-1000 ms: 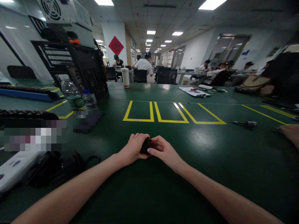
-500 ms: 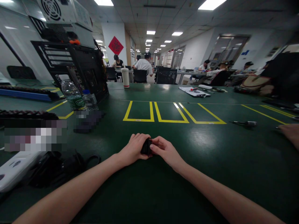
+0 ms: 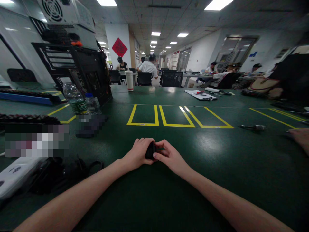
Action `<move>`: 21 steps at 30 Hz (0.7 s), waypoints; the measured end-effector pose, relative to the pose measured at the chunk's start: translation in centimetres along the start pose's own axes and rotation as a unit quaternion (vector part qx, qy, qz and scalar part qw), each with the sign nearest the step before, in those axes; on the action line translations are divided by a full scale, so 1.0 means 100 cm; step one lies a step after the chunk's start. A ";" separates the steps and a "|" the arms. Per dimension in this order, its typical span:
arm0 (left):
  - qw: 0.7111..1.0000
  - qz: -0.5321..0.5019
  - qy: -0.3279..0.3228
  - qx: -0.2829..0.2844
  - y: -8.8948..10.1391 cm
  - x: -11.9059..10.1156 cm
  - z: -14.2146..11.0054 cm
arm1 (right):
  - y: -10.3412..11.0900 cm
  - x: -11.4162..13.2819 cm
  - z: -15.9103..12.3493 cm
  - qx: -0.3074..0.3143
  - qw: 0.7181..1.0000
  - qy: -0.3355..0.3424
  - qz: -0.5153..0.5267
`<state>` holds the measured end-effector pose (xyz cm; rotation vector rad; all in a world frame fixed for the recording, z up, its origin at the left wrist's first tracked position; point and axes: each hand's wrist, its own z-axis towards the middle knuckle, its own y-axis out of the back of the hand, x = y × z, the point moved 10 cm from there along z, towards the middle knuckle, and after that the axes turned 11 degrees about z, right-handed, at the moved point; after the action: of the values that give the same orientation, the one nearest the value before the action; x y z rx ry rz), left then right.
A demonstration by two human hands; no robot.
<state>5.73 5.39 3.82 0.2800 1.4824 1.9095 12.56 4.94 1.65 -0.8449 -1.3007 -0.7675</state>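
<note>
My left hand point(image 3: 139, 154) is wrapped round a small black blocky part point(image 3: 150, 150) just above or on the green table point(image 3: 183, 203). I cannot make out what kind of part it is, since the fingers cover much of it. From the other side my right hand point(image 3: 169, 157) holds the part's right edge with thumb and fingertips. A small gap shows between that thumb and the forefinger. Beyond the hands, yellow tape frames point(image 3: 143, 124) mark the tabletop.
At left are a black computer case point(image 3: 89, 71), a water bottle point(image 3: 74, 98), a white power strip point(image 3: 16, 172) and black cables point(image 3: 51, 174). A screwdriver point(image 3: 256, 128) lies at right, near another person's hand point(image 3: 301, 138). Farther back are a white cup point(image 3: 129, 80) and a clipboard point(image 3: 200, 94).
My right thumb and fingers have shifted slightly on the part's right edge, the thumb a little lower and to the left. My left hand has stayed in place.
</note>
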 end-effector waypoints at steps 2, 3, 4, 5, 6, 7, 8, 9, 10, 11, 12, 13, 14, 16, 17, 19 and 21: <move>1.000 0.006 0.002 -0.003 0.003 -0.001 0.000 | 0.000 -0.002 0.001 0.004 1.000 0.002 0.009; 1.000 0.007 0.000 -0.002 0.004 -0.002 0.000 | 0.000 -0.003 0.002 0.007 1.000 0.001 0.014; 1.000 0.006 -0.003 0.001 0.006 -0.004 -0.001 | 0.000 -0.004 0.002 0.009 1.000 -0.001 0.021; 1.000 0.004 -0.007 0.009 0.006 -0.005 -0.001 | 0.000 -0.004 0.002 0.011 1.000 -0.003 0.028; 1.000 0.003 -0.009 0.013 0.007 -0.007 -0.002 | 0.000 -0.005 0.002 0.013 0.999 -0.005 0.035; 1.000 0.002 -0.011 0.017 0.007 -0.007 -0.002 | -0.001 -0.004 0.002 0.014 0.999 -0.005 0.042; 1.000 0.001 -0.011 0.017 0.007 -0.007 -0.002 | -0.001 -0.003 0.001 0.013 0.999 -0.005 0.045; 1.000 0.002 -0.009 0.014 0.007 -0.006 -0.002 | 0.000 -0.002 0.001 0.010 0.999 -0.002 0.044; 1.000 0.002 -0.006 0.009 0.006 -0.005 -0.002 | 0.000 0.000 0.001 0.004 0.999 0.002 0.040; 1.000 0.003 -0.003 0.002 0.006 -0.004 -0.002 | 0.002 0.001 0.001 -0.003 0.999 0.007 0.034; 1.000 0.004 -0.003 0.000 0.004 -0.003 -0.002 | 0.002 0.003 0.001 -0.009 0.999 0.010 0.029; 1.000 0.006 -0.002 -0.003 0.004 -0.002 -0.002 | 0.003 0.003 0.001 -0.013 1.000 0.013 0.026; 1.000 0.007 -0.003 -0.004 0.003 -0.002 -0.001 | 0.003 0.003 0.001 -0.013 1.000 0.012 0.025; 1.000 0.006 -0.005 -0.002 0.003 -0.003 -0.001 | 0.004 0.000 0.002 -0.012 1.000 -0.001 0.023; 1.000 0.004 -0.006 0.001 0.003 -0.003 -0.001 | 0.004 -0.002 0.002 -0.012 1.000 -0.010 0.019; 1.000 -0.004 -0.007 0.009 0.004 -0.004 -0.001 | 0.004 -0.005 0.002 -0.009 1.000 -0.024 0.004; 1.000 -0.008 -0.006 0.011 0.004 -0.005 -0.002 | 0.002 -0.005 0.000 0.005 1.000 -0.027 -0.008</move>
<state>5.81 4.92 4.27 0.2886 1.4950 1.8766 12.64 5.07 1.14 -0.8533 -1.3590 -0.7543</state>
